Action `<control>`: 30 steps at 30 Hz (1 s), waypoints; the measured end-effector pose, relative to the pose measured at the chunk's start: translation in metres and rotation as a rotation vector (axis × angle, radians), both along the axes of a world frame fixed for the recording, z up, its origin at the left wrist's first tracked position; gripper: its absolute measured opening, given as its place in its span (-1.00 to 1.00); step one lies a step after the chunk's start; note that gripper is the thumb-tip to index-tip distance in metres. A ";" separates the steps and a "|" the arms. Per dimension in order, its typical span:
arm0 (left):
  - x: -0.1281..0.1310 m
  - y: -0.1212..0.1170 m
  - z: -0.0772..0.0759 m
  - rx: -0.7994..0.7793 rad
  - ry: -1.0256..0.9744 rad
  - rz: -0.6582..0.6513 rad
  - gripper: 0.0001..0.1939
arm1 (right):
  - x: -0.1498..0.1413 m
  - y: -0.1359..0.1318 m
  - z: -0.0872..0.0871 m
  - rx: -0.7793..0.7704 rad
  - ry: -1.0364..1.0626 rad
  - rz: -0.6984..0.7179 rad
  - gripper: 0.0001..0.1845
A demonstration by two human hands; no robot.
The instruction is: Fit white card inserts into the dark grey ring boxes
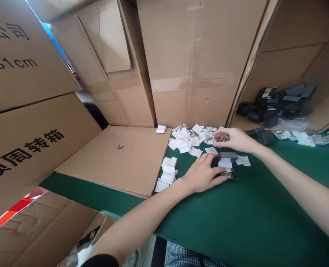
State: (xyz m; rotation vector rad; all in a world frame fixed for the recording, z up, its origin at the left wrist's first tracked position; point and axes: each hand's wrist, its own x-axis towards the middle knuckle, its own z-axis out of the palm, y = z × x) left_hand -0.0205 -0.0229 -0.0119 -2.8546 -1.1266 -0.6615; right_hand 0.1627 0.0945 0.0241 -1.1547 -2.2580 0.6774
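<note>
A small dark grey box (227, 156) stands open on the green table, with a white folded insert (225, 163) and something gold-brown at its near edge. My left hand (202, 173) is at the box's left side, thumb and fingers bent against it. Beyond the box, my right hand (234, 138) hovers by a heap of small white folded papers (183, 141). Its fingers are curled together around a small dark spot; what they hold, if anything, is unclear. A loose white slip (243, 160) lies right of the box.
A flat cardboard sheet (111, 159) covers the table's left part, with a row of white folded pieces (168, 171) along its right edge. Large cartons (192, 63) wall off the back and left. At right, an open carton (292, 63) holds several dark boxes (281, 104).
</note>
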 end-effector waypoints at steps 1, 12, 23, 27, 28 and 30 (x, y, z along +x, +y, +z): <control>0.000 0.000 0.002 0.022 -0.027 -0.025 -0.62 | 0.002 -0.005 0.004 -0.040 0.116 -0.044 -0.53; 0.002 -0.003 0.024 0.170 -0.539 -0.001 -0.54 | 0.033 -0.081 0.018 -0.592 0.679 0.057 -0.54; 0.003 -0.006 0.023 0.153 -0.531 0.011 -0.37 | 0.023 -0.091 0.021 -0.568 0.531 0.200 -0.40; 0.000 -0.003 0.026 0.141 -0.561 0.035 -0.49 | 0.015 -0.088 0.021 -0.563 0.556 0.202 -0.46; -0.001 -0.002 0.027 0.139 -0.568 0.034 -0.53 | 0.013 -0.087 0.022 -0.544 0.550 0.194 -0.47; -0.002 -0.001 0.029 0.133 -0.581 0.025 -0.58 | 0.010 -0.086 0.023 -0.478 0.518 0.178 -0.50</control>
